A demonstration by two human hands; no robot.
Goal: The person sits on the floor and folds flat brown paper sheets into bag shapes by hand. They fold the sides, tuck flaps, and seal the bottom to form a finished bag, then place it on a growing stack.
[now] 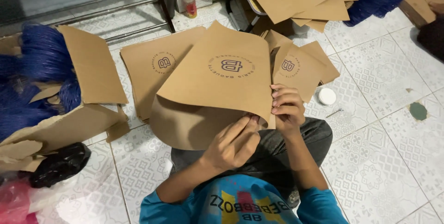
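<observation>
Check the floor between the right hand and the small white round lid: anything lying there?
In the head view, only bare patterned floor tile lies between the right hand and the white lid; the brown paper sheet stays on the hand's other side.

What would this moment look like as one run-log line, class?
left hand: pressing fold of brown paper sheet | right hand: pinching sheet edge | nearby: white lid, paper stack | surface: tiled floor

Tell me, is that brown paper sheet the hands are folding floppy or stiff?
Probably bendy, not limp: the brown paper sheet curves smoothly where the left hand and right hand fold it. Likely light, since fingertips alone hold its edge. It would probably crease if squashed.
</observation>
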